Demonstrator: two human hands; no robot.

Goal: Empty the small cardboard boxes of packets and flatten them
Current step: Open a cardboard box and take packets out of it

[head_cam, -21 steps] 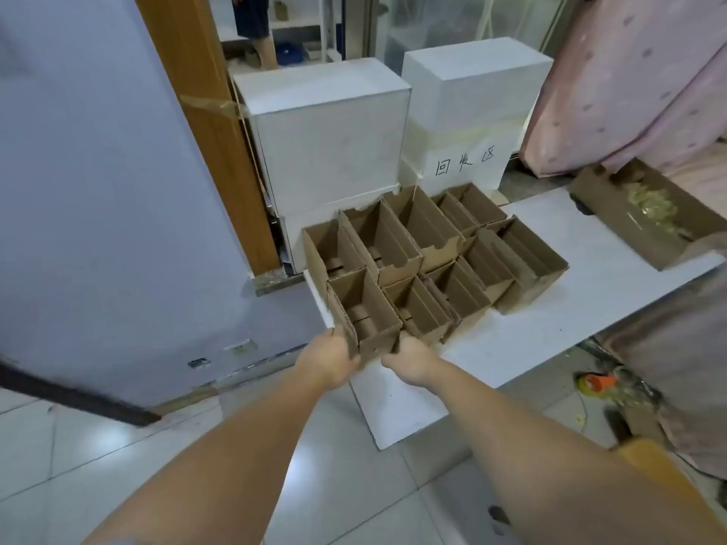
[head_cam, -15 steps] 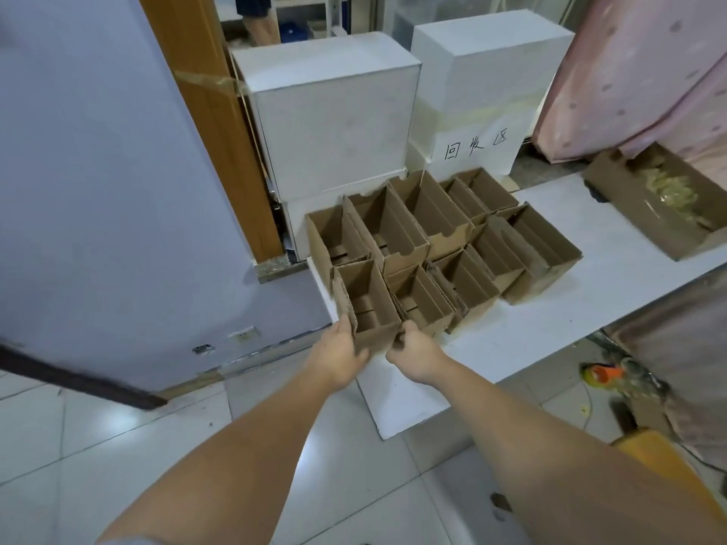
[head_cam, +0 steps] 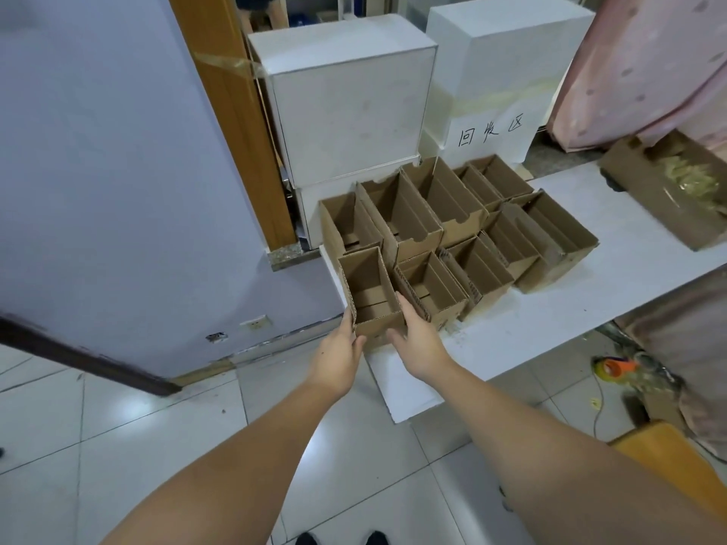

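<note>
Several small open cardboard boxes stand packed together on a white board [head_cam: 550, 324]. The nearest box [head_cam: 368, 293] sits at the board's near left corner, open at the top and showing nothing inside but folded flaps. My left hand [head_cam: 338, 359] grips its left wall and near corner. My right hand [head_cam: 417, 340] grips its right wall, fingers between it and the neighbouring box [head_cam: 432, 285]. A larger cardboard box [head_cam: 645, 194] at the far right holds clear packets [head_cam: 692, 180].
Two white foam boxes [head_cam: 346, 108] stand behind the cardboard boxes, one with handwriting. A lilac wall and wooden door frame [head_cam: 232, 123] are to the left. Pink cloth [head_cam: 649, 64] hangs at the right. An orange tape dispenser [head_cam: 617, 365] lies on the tiled floor.
The view has shifted closer. Both hands moved from the box's near end up along its side walls, and the box looks slightly raised and pulled away from its neighbour.
</note>
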